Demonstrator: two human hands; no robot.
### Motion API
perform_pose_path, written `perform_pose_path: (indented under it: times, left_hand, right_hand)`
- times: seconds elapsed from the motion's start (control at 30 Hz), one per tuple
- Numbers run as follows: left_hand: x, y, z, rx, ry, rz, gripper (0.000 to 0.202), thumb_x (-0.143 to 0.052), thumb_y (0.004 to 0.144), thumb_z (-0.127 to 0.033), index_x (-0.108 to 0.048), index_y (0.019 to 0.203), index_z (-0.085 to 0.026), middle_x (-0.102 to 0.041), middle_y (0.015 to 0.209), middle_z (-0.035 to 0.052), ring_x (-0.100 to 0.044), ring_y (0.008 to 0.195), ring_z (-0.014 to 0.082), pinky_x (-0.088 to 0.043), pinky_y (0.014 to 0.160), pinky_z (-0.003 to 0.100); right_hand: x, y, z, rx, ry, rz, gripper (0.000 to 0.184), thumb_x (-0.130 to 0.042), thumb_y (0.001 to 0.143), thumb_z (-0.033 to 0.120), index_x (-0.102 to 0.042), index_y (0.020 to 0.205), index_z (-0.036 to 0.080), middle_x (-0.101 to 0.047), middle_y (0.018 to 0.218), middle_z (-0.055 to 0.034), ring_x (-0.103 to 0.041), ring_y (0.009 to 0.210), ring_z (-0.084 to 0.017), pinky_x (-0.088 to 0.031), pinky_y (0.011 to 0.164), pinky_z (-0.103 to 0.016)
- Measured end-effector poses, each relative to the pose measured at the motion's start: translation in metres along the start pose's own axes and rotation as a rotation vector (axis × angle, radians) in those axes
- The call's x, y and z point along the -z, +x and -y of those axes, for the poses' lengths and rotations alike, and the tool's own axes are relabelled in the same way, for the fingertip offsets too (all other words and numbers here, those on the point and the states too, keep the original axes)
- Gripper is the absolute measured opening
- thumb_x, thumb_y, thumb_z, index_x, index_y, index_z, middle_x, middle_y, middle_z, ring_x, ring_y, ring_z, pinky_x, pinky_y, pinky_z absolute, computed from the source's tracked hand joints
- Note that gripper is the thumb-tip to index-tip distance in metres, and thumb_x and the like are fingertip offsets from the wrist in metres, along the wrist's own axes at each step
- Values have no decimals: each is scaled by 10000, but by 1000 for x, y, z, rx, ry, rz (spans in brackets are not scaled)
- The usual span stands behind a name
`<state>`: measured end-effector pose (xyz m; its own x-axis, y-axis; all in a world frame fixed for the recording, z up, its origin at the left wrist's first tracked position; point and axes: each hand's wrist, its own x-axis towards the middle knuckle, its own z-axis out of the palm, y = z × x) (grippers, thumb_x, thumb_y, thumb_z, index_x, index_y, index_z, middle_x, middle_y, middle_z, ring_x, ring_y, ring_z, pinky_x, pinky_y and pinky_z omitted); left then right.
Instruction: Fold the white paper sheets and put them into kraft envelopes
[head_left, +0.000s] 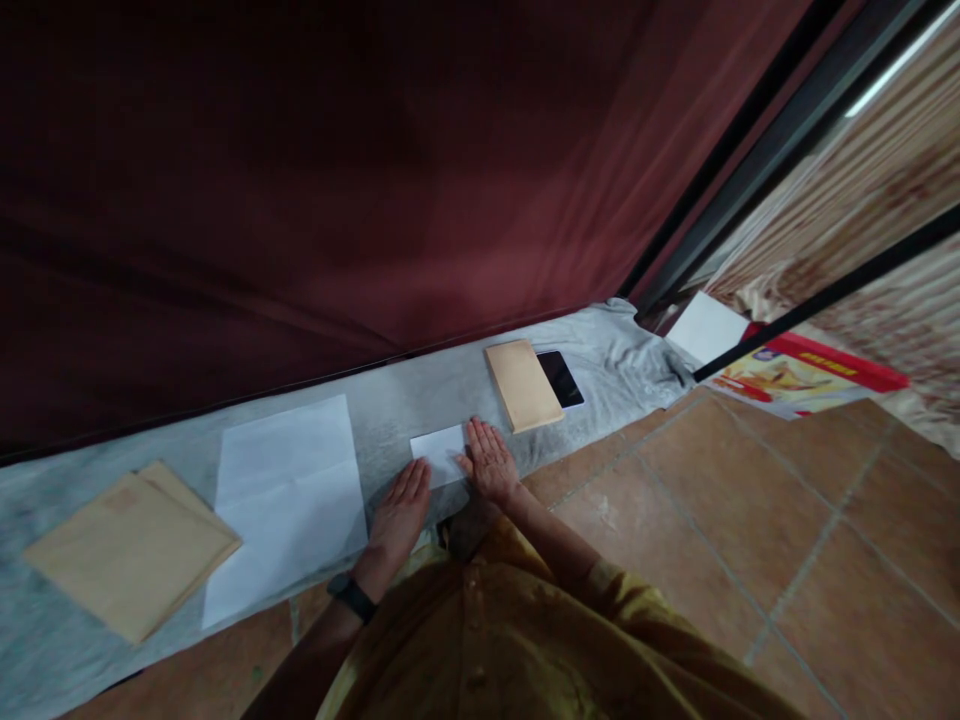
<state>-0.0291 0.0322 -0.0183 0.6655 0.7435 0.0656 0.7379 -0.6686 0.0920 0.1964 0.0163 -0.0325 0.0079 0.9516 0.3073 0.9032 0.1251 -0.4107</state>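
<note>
On the floor, head view: a grey cloth [420, 395] runs along the foot of a dark red curtain [337, 170], with terracotta tiles [712, 500] on the near side. Left hand [399, 512] lies flat, palm down, fingers straight and together, at the near left corner of a small folded white paper [440, 452]; a dark band sits on that wrist. Right hand [491, 462] also flat, palm down, fingers slightly spread, pressing on the right edge of the same paper. Neither hand's grip closes on anything; both are open and laid flat. The small paper rests on the cloth between the two hands, just beyond the person's yellow sleeves. Left of it, near but apart, a large white sheet [289, 500] lies flat with fold creases. Farther left, a stack of brown envelopes [135, 550], touching or overlapping the sheet's lower left edge. Right of the right hand, a tan envelope or pad [523, 384], and just beside it a dark phone [560, 377], screen off. Far right, off the cloth: a white sheet [706, 326] and a red and yellow printed box [795, 378], partly behind a black bar.
</note>
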Motion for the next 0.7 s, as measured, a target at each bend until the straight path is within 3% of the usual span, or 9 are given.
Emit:
perform_pose_path:
  times: [0.17,0.33,0.53,0.7]
  left_hand:
    - [18,13,-21,28,115,62,521,-404,908,-70,-575,1400,-81,-580,1450,217,-509,1400,298,-393,1183,490]
    - [23,23,-51,83,157,54,550,-370,895,-19,-574,1401,-88,-570,1460,217,-506,1398,314,-383,1174,538]
    - [26,46,-72,101,127,67,516,-351,921,-17,-572,1386,-47,-541,1462,267,-544,1342,336,-504,1039,487]
    - [37,61,-80,123,181,81,464,-397,901,1,-613,1310,-27,-628,1312,297,-664,1151,324,-582,850,409]
  right_hand:
    - [-1,-1,1,-7,33,-24,650,-439,1051,462,-334,1576,93,-402,1591,-197,-360,1501,-308,-334,1231,-522]
    - [-1,0,1,-11,34,-58,627,-432,1053,446,-344,1574,108,-433,1578,-185,-378,1492,-294,-341,1226,-506]
    - [6,2,-6,-19,95,-14,536,-323,1070,350,-420,1514,65,-540,1482,-209,-462,1426,-286,-378,1192,-496]
    - [16,-11,-11,-70,296,-106,451,-286,1075,377,-511,1415,182,-653,1295,-140,-596,1251,-245,-484,1095,-469]
